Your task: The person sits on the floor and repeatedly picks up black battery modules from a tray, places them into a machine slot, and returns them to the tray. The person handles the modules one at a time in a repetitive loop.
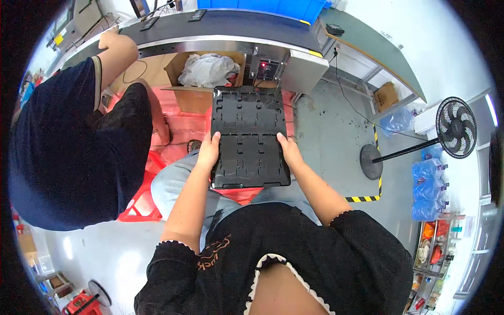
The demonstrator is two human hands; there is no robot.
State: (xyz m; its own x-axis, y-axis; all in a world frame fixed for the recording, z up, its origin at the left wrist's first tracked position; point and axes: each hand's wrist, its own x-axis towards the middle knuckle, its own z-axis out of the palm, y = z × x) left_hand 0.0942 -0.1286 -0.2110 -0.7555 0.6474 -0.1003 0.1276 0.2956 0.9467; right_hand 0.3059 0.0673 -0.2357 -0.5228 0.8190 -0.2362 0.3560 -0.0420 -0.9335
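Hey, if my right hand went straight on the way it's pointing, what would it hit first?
Your right hand would first meet the black rectangular plastic tray it grips by the edge; past that, perhaps the open brown cardboard box, though depth is unclear.

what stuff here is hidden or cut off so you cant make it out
All in the head view:
- Black tray: its underside faces away from the camera.
- Left hand and right hand: most fingers are hidden by the tray.
- Cardboard box: white plastic covers much of what lies inside.
- Blue bin: cut off by the top edge.
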